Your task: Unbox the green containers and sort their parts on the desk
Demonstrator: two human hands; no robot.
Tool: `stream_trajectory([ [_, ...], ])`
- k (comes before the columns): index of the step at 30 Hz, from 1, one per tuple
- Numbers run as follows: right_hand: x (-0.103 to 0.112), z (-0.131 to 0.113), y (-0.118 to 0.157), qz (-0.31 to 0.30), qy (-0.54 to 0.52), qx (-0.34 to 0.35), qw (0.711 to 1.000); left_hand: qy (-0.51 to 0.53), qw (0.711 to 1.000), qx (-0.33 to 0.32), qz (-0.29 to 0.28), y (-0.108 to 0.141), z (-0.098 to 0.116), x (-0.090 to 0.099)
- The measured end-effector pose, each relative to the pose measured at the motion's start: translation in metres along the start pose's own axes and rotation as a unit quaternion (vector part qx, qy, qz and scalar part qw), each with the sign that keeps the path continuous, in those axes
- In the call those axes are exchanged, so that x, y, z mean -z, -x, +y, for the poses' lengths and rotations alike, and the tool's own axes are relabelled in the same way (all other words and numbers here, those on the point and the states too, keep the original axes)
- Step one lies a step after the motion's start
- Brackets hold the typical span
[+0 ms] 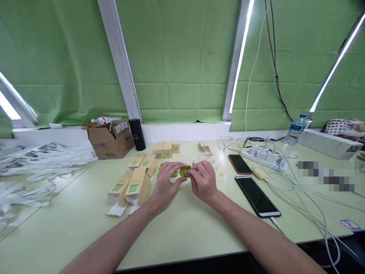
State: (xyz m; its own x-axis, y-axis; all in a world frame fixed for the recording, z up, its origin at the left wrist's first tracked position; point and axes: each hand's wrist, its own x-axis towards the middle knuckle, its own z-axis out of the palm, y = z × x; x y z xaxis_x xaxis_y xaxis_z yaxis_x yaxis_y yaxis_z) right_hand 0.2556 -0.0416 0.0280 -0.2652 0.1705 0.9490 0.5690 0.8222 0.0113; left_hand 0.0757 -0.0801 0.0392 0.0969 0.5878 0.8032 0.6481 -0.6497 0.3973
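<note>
My left hand (168,182) and my right hand (203,180) meet over the middle of the table, both closed on one small olive-green case (185,171). The left thumb and fingers grip its left side; the right fingertips pinch its right edge. More green pieces show partly behind my left hand. Beyond my right hand stand several small clear plastic cups (219,167) with yellow bits inside. Left of my left hand lie several tan cartons (137,182) with green labels, the nearer ones with open white flaps. What the case contains is too small to make out.
Small closed tan boxes (167,149) stand farther back, near a brown cardboard box (110,142) and black cylinder (137,134). White straps (42,158) pile up at left. At right are two phones (258,196), a power strip (265,156), tangled cables and a water bottle (295,130).
</note>
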Motion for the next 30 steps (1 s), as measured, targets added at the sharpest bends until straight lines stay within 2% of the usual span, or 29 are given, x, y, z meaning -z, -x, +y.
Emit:
stream_trajectory([
  [9,0.0,-0.002,0.0,0.0,-0.01,-0.014,1.0,-0.016,1.0,0.015,0.001,0.002,-0.001,-0.001],
  [14,0.002,-0.003,-0.001,0.032,-0.032,-0.012,0.999,-0.03,0.996,0.079,0.024,0.0,-0.01,0.001],
  [19,0.002,-0.002,-0.002,0.024,-0.042,-0.028,0.998,-0.027,0.988,0.138,0.058,-0.003,-0.019,0.006],
  [22,-0.001,0.002,0.001,0.002,-0.044,-0.042,0.998,-0.02,0.984,0.163,0.067,-0.004,-0.019,0.007],
  [30,-0.018,0.012,0.013,-0.106,-0.033,-0.071,0.991,0.005,0.971,0.226,0.072,-0.007,-0.015,0.008],
])
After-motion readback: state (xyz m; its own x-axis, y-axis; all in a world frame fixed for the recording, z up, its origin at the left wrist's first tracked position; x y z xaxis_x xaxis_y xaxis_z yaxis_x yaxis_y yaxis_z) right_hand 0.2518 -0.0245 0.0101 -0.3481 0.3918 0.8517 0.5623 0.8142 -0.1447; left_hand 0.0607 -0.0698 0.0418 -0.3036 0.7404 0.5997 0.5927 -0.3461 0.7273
